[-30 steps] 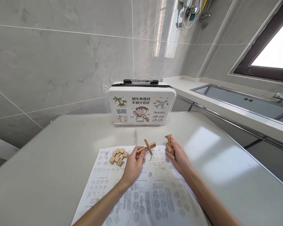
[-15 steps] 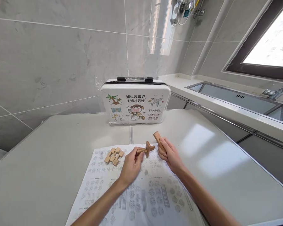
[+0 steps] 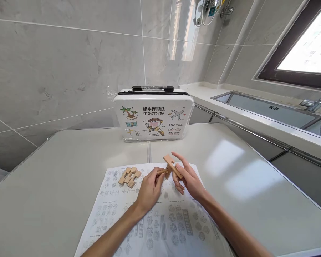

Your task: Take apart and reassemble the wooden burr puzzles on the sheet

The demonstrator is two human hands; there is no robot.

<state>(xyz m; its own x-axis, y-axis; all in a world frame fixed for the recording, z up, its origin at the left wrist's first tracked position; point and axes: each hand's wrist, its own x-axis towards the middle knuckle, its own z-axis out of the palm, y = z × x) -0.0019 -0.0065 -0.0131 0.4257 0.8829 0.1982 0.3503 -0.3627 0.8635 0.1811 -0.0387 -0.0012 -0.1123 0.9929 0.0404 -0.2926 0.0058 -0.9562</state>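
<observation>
My left hand [image 3: 150, 188] pinches the end of a small cross of two wooden puzzle bars [image 3: 164, 172], held just above a printed instruction sheet [image 3: 155, 221]. My right hand [image 3: 186, 177] holds a third wooden bar [image 3: 172, 166] between thumb and fingers and presses it against that cross, with the index finger stretched out. A cluster of several loose wooden blocks [image 3: 129, 176] lies on the sheet to the left of my left hand.
A white cartoon-printed case [image 3: 152, 115] with a black handle stands against the tiled wall at the back of the grey table [image 3: 56, 178]. To the right, beyond a gap, runs a counter with a steel sink [image 3: 270, 110] and a tap [image 3: 314, 103].
My right hand has carried its wooden bar left and down until it meets the cross in my left hand. The left hand has barely moved. The view shifted slightly.
</observation>
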